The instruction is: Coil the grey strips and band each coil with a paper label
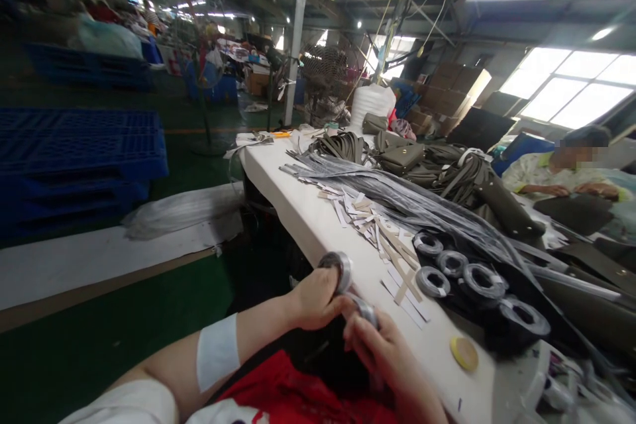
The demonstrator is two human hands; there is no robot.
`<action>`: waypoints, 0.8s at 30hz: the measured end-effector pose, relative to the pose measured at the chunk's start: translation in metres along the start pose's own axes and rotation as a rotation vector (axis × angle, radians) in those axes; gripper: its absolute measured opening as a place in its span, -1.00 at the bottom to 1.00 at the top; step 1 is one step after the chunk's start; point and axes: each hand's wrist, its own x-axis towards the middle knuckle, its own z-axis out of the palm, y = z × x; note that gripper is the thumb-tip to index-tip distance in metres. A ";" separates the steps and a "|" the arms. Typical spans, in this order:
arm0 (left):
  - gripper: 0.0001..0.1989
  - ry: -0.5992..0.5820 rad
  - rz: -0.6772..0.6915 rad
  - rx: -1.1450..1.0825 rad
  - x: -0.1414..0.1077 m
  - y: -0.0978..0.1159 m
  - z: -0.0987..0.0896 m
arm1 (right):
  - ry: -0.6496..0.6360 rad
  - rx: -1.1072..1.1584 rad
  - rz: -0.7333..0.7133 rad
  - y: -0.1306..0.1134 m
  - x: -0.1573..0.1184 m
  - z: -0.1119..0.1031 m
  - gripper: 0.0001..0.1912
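My left hand (318,295) is closed round a grey rolled strip (342,271) at the table's near edge. Close beside it, my right hand (375,344) pinches a part of grey strip (365,310), its fingers nearly touching my left hand. Whether the two grey pieces are joined cannot be made out. On the white table (308,222), several coiled grey rolls (484,280) lie on black cloth to the right. Paper and tan strips (392,252) are scattered beyond my hands, alongside long grey strips (397,192).
A yellow round tape roll (464,353) lies near the front right. Dark olive bags and straps (402,158) are heaped across the far side. Another person (561,172) sits at the right, hands on an olive piece. Blue pallets (79,152) stand on the floor at left.
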 end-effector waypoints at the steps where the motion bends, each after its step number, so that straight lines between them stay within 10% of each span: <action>1: -0.49 -0.059 0.031 0.100 -0.003 -0.001 0.002 | 0.057 -0.088 -0.019 -0.004 0.000 -0.012 -0.49; 4: -0.49 -0.234 -0.003 0.208 -0.008 -0.002 0.006 | 0.213 -0.426 -0.083 -0.014 0.002 -0.040 -0.61; 10: -0.27 -0.511 -0.444 -0.475 -0.003 -0.004 0.006 | 0.248 -0.647 -0.082 0.011 0.011 -0.047 -0.45; 16: -0.27 -0.352 -0.568 -0.985 -0.007 -0.015 0.028 | 0.322 -0.219 -0.107 0.040 0.021 -0.010 -0.29; 24: -0.27 -0.279 -0.675 -1.053 -0.007 -0.019 0.028 | 0.103 -0.254 -0.104 0.032 0.012 -0.036 -0.49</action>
